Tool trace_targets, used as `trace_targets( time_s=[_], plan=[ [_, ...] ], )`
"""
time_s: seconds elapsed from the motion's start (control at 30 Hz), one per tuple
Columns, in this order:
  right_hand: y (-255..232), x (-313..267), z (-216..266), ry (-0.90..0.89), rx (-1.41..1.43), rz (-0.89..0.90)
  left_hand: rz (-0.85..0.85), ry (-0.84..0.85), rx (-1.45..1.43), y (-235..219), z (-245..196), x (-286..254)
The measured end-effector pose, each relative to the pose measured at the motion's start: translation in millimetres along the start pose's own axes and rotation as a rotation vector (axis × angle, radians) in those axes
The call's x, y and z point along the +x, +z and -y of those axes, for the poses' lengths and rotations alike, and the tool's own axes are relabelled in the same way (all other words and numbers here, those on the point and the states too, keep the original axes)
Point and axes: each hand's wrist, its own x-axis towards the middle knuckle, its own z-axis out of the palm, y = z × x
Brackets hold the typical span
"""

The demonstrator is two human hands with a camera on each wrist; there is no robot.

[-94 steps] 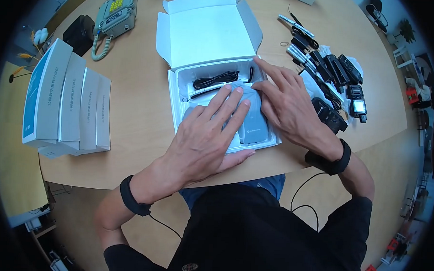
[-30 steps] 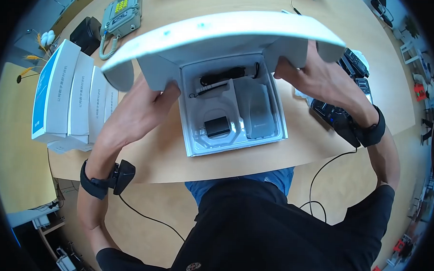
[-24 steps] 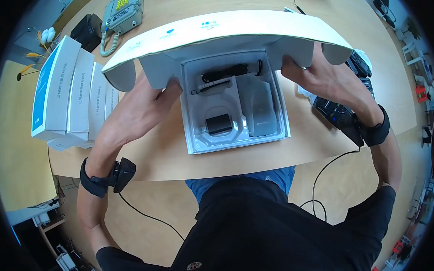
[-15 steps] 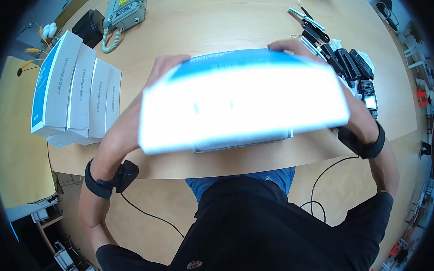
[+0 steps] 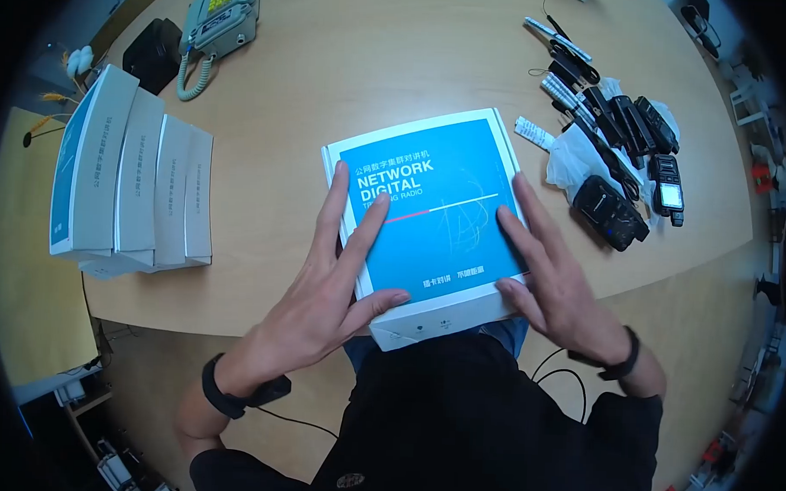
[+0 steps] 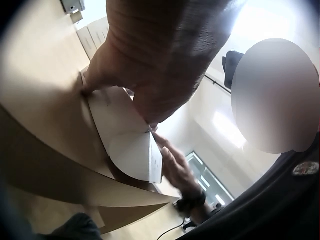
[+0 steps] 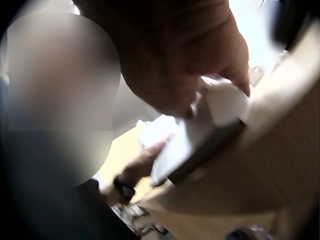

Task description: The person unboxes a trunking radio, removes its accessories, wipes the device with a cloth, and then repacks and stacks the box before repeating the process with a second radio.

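Observation:
A white box with a blue printed lid (image 5: 437, 234) lies at the table's near edge, tilted slightly, its lid down over the contents. My left hand (image 5: 309, 303) rests on its left side, fingers fairly straight on the lid and along the edge, thumb near the front left corner. Along the right edge my right hand (image 5: 560, 282) touches the lid with spread fingers, thumb near the front right. In the left wrist view, a rounded white flap (image 6: 131, 157) shows at the box's end, beneath my left hand (image 6: 145, 60). The right wrist view is blurred.
Several white boxes (image 5: 140, 180) stand at the left. A telephone (image 5: 221, 19) and black case (image 5: 153, 54) are behind them. To the right lie several black handheld devices (image 5: 668, 190), cables and clear plastic wrapping (image 5: 573, 157).
The raised lid has come down over the box, hiding the tray. The box sits nearer my body. Both hands have moved from the lid's far corners to its sides.

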Motion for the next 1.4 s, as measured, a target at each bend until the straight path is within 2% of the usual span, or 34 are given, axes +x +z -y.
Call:
trace_targets(
  time_s=[0.03, 0.1, 0.2, 0.23, 0.3, 0.37, 0.4, 0.47, 0.63, 0.7, 0.77, 0.83, 0.9, 0.97, 1.03, 1.13, 1.17, 1.27, 1.33, 1.37, 1.4],
  plan=[
    [11, -8, -5, 0.003, -0.002, -0.006, 0.003, 0.006, 0.003, 5, 2, -2],
    [22, -23, -13, -0.006, 0.025, -0.128, -0.188, 0.035, 0.072, 19, -1, -13],
    [28, -35, 5, -0.017, 0.025, -0.16, -0.204, 0.03, 0.055, 42, -21, -39],
    [33, -37, 11, -0.011, 0.025, -0.153, -0.242, 0.055, 0.126, 54, -22, -50],
    [56, -51, 10, -0.056, -0.075, -0.246, -0.305, 0.04, 0.238, 71, -8, -59],
    [74, -66, -3, -0.145, -0.282, -0.349, -0.423, 0.217, 0.532, 81, 6, -65],
    [76, -68, -5, -0.165, -0.269, -0.355, -0.431, 0.203, 0.552, 86, 9, -67],
    [73, -70, -7, -0.26, -0.277, -0.4, -0.537, 0.321, 0.532, 91, 10, -71],
    [53, -69, -2, -0.396, -0.342, -0.36, -0.519, 0.402, 0.638, 76, 3, -85],
    [31, -67, -2, -0.469, -0.338, -0.255, -0.499, 0.44, 0.656, 57, -3, -82],
    [1, -59, 7, -0.519, -0.285, -0.265, -0.534, 0.591, 0.56, 27, -16, -78],
    [-21, -52, 8, -0.399, -0.18, -0.303, -0.496, 0.51, 0.475, -7, -34, -67],
    [-41, 1, 40, -0.299, -0.228, -0.358, -0.491, 0.405, 0.361, -33, -40, -42],
    [-58, 36, 46, -0.26, -0.17, -0.311, -0.391, 0.269, 0.283, -62, -41, -23],
    [-70, 61, 40, -0.24, -0.167, -0.301, -0.408, 0.192, 0.158, -79, -36, 0],
    [-87, 90, 38, 0.0, 0.156, -0.175, -0.309, -0.051, -0.007, -103, -28, 24],
    [-92, 98, 35, 0.075, 0.232, -0.113, -0.289, -0.025, -0.022, -103, -27, 29],
    [-91, 99, 21, 0.017, 0.179, -0.084, -0.338, 0.048, 0.255, -102, -23, 33],
    [-91, 90, 18, -0.079, 0.155, -0.065, -0.348, 0.066, 0.29, -96, -30, 25],
    [-93, 86, 15, -0.069, 0.157, -0.07, -0.363, 0.071, 0.33, -95, -35, 20],
    [-96, 83, 12, -0.139, 0.091, -0.052, -0.325, 0.046, 0.38, -97, -40, 16]
  ],
)
